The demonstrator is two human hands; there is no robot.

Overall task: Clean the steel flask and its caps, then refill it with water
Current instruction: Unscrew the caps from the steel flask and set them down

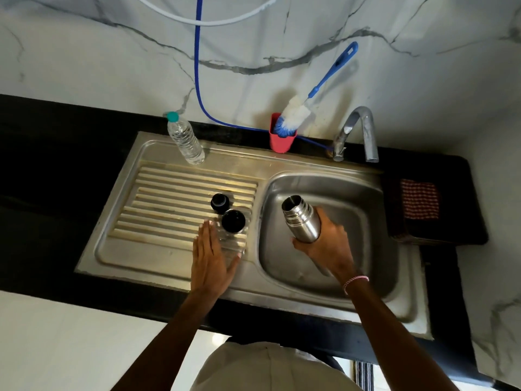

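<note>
Okay, the right hand [324, 246] is wrapped round the lower body of the steel flask [301, 218], holding it over the sink basin [366, 221]. The flask is uncapped and tilted: its open mouth points up and away towards the back wall, leaning a touch left, and its base is buried in the palm on the person's side.

Over on the ribbed drainboard [158, 210], the left hand [210, 261] is flat, fingers straight, thumb out, holding nothing. I can't tell whether it presses on the steel or hovers just above.

Just beyond its fingertips stand the two black caps, the small cap [220, 202] farther back and the large cap [233, 220] nearer, side by side and close to the basin's edge. So the hands are well apart, one on each half of the sink.

Here's the geometry that matters. The bottle brush [296, 114] stands head-down in the red cup [279, 142] on the back ledge, almost straight along the line the flask's mouth points. The tap [363, 128] arches over the basin's rear right corner. The free left hand looks the natural one to fetch that brush, reaching forward past the caps, though the caps themselves are far closer to it.

A clear plastic water bottle [186, 139] waits at the back left, likely for the refill, which looks a long way off.
</note>
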